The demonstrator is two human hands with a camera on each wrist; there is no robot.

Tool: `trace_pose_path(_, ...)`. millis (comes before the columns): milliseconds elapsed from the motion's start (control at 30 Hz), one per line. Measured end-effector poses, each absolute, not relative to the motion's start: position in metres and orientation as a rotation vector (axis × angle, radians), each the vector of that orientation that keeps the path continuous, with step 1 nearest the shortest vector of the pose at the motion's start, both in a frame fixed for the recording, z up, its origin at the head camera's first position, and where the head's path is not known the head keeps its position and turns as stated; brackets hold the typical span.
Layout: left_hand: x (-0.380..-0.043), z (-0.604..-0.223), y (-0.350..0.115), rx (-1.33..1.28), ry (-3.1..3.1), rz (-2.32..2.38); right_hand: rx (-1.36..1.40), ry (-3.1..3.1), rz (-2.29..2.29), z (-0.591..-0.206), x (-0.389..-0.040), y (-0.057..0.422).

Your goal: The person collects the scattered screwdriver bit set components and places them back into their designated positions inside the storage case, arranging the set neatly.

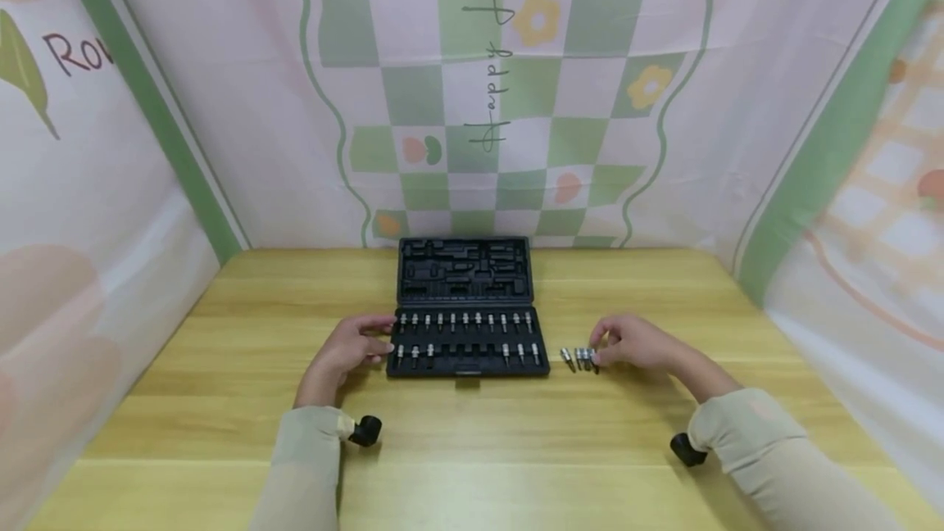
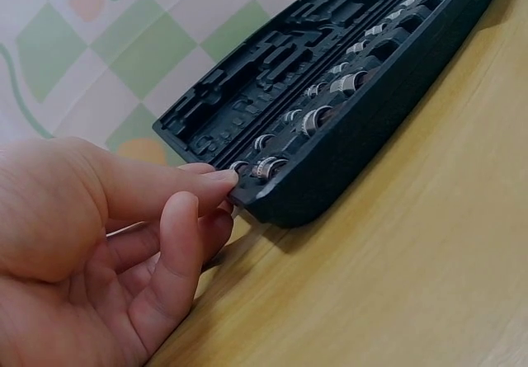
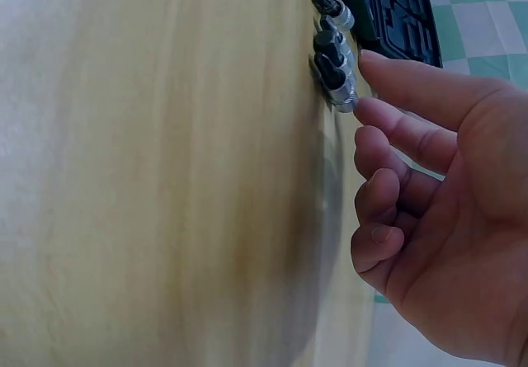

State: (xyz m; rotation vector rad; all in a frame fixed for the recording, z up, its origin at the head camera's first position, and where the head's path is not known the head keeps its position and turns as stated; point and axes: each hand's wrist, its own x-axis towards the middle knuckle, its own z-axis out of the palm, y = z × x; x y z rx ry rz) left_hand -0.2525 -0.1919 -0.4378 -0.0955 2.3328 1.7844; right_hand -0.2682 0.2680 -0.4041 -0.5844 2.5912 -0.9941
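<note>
A black plastic socket case (image 1: 468,367) lies unfolded on the table, two rows of silver bit sockets in its lower half. My left hand (image 1: 356,344) is at the case's left edge; in the left wrist view its thumb (image 2: 216,179) and a finger behind it pinch the near corner. Right of the case lie several loose bit sockets (image 1: 580,357), silver with dark tips. My right hand (image 1: 633,342) reaches down to the rightmost of them. In the right wrist view its thumb and index fingertips are apart beside the sockets' silver ends (image 3: 345,103), the other fingers loosely curled.
The case's lid (image 1: 465,270) leans back, its moulded recesses bare. Several slots (image 1: 466,349) in the middle of the front row hold no socket. A patterned cloth (image 1: 494,105) hangs behind the wooden table (image 1: 516,449). Black wrist cameras (image 1: 365,431) are strapped to both sleeves.
</note>
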Motion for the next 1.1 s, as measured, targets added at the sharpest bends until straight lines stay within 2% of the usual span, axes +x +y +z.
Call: trace_pose_path(1100,-0.251,-0.437,-0.192,-0.119,2.303,1.815,-0.432,2.761,-1.035,-0.414,-0.275,0.254)
